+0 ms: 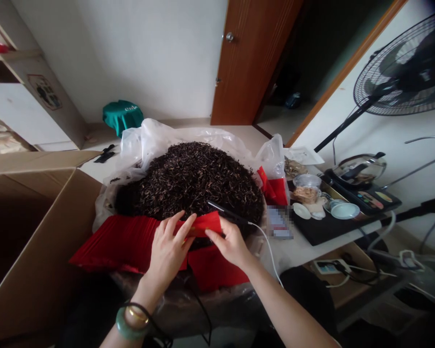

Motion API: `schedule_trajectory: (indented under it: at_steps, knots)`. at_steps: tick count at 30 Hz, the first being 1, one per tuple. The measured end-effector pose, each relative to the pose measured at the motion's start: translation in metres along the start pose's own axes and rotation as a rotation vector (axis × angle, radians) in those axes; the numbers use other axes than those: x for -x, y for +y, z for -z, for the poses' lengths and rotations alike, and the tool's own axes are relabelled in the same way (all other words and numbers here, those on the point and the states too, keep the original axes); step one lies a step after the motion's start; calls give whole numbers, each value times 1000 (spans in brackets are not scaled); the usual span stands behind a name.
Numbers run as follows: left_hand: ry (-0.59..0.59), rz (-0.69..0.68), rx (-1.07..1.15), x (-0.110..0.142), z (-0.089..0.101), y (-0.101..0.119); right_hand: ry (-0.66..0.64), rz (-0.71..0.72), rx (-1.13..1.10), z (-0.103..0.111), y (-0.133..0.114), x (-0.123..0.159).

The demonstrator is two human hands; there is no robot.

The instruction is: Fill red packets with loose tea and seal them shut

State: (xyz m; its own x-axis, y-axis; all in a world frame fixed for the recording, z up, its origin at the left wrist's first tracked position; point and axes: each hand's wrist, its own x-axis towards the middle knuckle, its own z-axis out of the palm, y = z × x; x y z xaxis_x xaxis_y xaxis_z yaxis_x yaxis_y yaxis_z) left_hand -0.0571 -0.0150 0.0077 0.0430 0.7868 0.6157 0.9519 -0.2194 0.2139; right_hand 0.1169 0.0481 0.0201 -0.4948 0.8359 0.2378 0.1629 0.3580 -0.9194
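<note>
The right hand [233, 243] pinches a small red packet [210, 222] at its four-o'clock corner, the left [170, 241] resting spread fingers along its nine-o'clock side; it looks light, soft and perhaps slippery, best held by the edges. Beyond, toward twelve, lies a dark heap of dried leaves [199, 179].

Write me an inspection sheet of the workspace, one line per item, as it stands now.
Surface: white tabletop at right, partly covered by a black mat.
Things in hand: small red packet over a heap of dark, leaf-like strands in clear plastic lining; row of red packets at left.
Clutter: dark slim device on the heap's near edge; jar and kettle at right.
Hands: left and right both hold the packet.
Cables: white cable runs from the device towards the person.
Surroundings: open cardboard box at left, fan at right, brown door ahead.
</note>
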Motion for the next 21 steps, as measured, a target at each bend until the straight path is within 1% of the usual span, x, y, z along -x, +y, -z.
schedule_trajectory:
  at_steps: [3, 5, 7, 9, 10, 12, 16, 21]
  knots:
    - [-43, -45, 88, 2, -3, -4, -208, -63, -129, -1, -1, 3]
    - [-100, -86, 111, 3, -5, -3, -293, -137, -146, -2, 1, 2]
    - [-130, -101, 89, 4, -7, 1, -272, -183, -153, -4, 5, 2]
    - [-110, -65, 23, 4, -8, 6, -188, -190, -200, -6, 7, 2]
    - [-93, -42, -11, 5, -8, 8, -167, -189, -235, -8, 8, 2]
    - [-75, -31, -32, 6, -7, 11, -204, -203, -294, -10, 8, 4]
    - [-110, -94, 41, 7, -8, 11, -349, -283, -290, -12, 9, 7]
    - [-140, -63, 102, 6, -11, 10, -386, -345, -300, -9, 11, 10]
